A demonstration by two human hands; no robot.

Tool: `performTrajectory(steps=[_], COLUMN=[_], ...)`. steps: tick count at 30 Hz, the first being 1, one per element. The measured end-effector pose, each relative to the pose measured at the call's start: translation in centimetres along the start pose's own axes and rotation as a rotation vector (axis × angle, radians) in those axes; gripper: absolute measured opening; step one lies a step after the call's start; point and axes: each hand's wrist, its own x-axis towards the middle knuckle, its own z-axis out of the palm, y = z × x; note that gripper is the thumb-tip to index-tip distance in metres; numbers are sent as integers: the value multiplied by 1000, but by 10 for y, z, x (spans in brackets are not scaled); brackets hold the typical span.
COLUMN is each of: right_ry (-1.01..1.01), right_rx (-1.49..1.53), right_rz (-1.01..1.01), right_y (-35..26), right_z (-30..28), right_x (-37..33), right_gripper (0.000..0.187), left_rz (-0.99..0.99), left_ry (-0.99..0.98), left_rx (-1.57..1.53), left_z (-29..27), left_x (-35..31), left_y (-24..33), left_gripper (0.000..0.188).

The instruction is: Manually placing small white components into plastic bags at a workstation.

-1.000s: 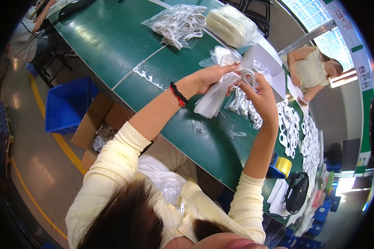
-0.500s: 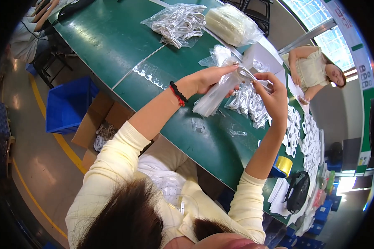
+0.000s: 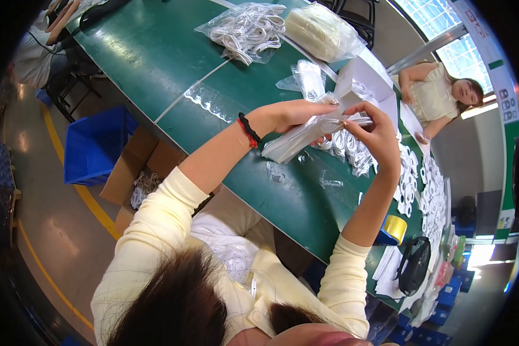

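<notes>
My left hand [image 3: 291, 115] is closed around a stack of clear plastic bags [image 3: 284, 147], its thumb stretched along the top. Pinched in the fingers of my right hand [image 3: 379, 131] is a coiled white cable [image 3: 357, 122]. The coil's looped end lies against the mouth of the top bag; how far inside it reaches I cannot tell. Just beyond and below the hands, a pile of coiled white cables [image 3: 354, 154] rests on the green table [image 3: 259, 193]. Some flat packaged white pieces [image 3: 310, 78] lie beyond my left hand.
A white box [image 3: 380, 86] stands behind the hands. Farther off are a bag of cables [image 3: 245, 32] and a wrapped bundle [image 3: 323, 34]. At right lie yellow tape [image 3: 394, 228], a black pouch [image 3: 414, 268] and rows of coils [image 3: 431, 196]. A person [image 3: 435, 98] sits opposite; a blue crate [image 3: 95, 147] stands left.
The cable coil has tilted lower and flatter toward the bag's mouth. My right fingers have shifted slightly with it. The person opposite has lifted their head.
</notes>
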Motion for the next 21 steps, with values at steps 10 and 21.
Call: performTrajectory(steps=[10, 21], right_ry=[265, 367], right_rx=[254, -280], right_rz=[-119, -326], right_y=[-4, -11], right_z=[34, 37], right_x=[13, 9], right_gripper=[43, 21], left_rz=[71, 237], left_ry=[-32, 84], left_rx=[-208, -283], left_z=[-4, -5], left_x=[4, 4], left_y=[-1, 3], left_gripper=[43, 49])
